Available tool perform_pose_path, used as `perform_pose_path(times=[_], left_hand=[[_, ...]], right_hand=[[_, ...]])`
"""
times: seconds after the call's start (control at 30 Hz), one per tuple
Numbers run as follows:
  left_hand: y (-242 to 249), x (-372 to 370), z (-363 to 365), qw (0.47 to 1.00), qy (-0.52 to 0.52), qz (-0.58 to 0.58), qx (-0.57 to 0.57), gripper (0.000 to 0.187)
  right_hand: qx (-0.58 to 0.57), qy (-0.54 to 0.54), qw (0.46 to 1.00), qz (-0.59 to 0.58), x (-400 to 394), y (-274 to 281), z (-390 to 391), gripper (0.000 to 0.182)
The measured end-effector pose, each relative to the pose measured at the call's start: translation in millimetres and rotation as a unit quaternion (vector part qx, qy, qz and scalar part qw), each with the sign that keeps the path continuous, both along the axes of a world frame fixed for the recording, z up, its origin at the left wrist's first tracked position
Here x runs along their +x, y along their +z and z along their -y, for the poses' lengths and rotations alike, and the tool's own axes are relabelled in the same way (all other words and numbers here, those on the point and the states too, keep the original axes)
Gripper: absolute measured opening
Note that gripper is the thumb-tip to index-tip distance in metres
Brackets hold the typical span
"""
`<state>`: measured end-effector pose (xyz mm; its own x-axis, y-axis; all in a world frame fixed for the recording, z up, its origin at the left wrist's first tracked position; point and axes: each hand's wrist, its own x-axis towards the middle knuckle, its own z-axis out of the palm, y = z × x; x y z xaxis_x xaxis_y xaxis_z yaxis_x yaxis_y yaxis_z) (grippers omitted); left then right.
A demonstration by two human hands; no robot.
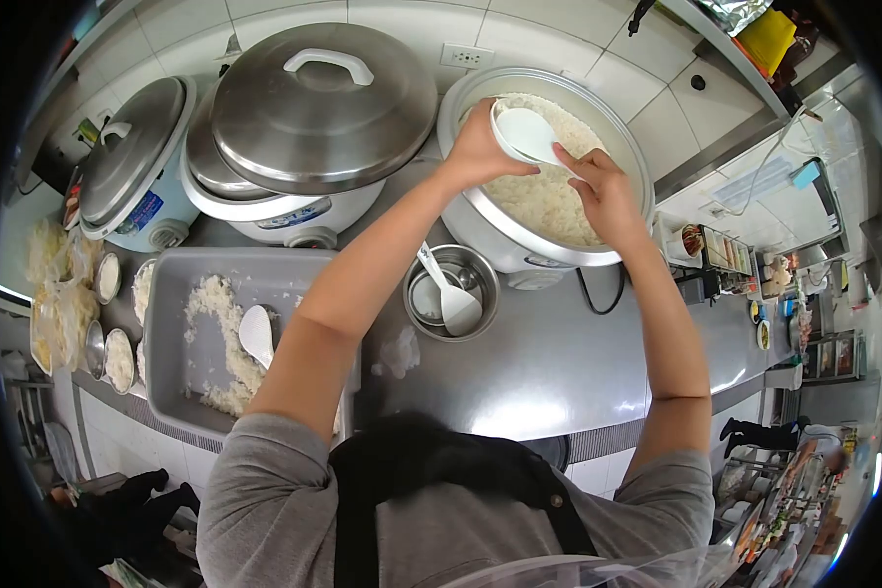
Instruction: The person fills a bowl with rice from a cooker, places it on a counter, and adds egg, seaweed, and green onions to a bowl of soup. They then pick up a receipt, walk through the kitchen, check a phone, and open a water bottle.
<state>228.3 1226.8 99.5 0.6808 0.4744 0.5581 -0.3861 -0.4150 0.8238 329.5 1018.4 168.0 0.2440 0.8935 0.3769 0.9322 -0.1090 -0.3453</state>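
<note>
Above the large open rice cooker [461, 93], my left hand [480, 152] is closed round a small white bowl [503, 143]. My right hand [606, 191] grips a white rice paddle [526, 132], its broad blade lying in or over the bowl's mouth. Most of what is inside the bowl is hidden by the blade. Cooked rice [529, 203] fills the cooker below both hands. In front of the cooker, a steel pot [493, 294] holds another white paddle [458, 306].
A grey tub [171, 338] with rice and a white paddle [257, 335] stands at left. Behind it are lidded rice cookers [323, 118] [132, 147]. Rice-filled bowls [119, 361] and plastic bags [64, 314] line the left end. A black cord [603, 306] hangs by the open cooker.
</note>
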Motion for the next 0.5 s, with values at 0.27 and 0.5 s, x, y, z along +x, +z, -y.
perform_pose_path(times=[0.27,0.5], left_hand=[[-8.7,0.2,-1.3,0.999,-0.032,0.037,-0.018,0.105],[-3.0,-6.0,4.8,0.994,0.065,0.025,0.087,0.116]], right_hand=[[0.024,-0.112,0.948,-0.299,41.9,31.6,-4.0,0.045],[0.035,-0.094,0.986,-0.134,-20.5,-13.9,-22.6,0.046]])
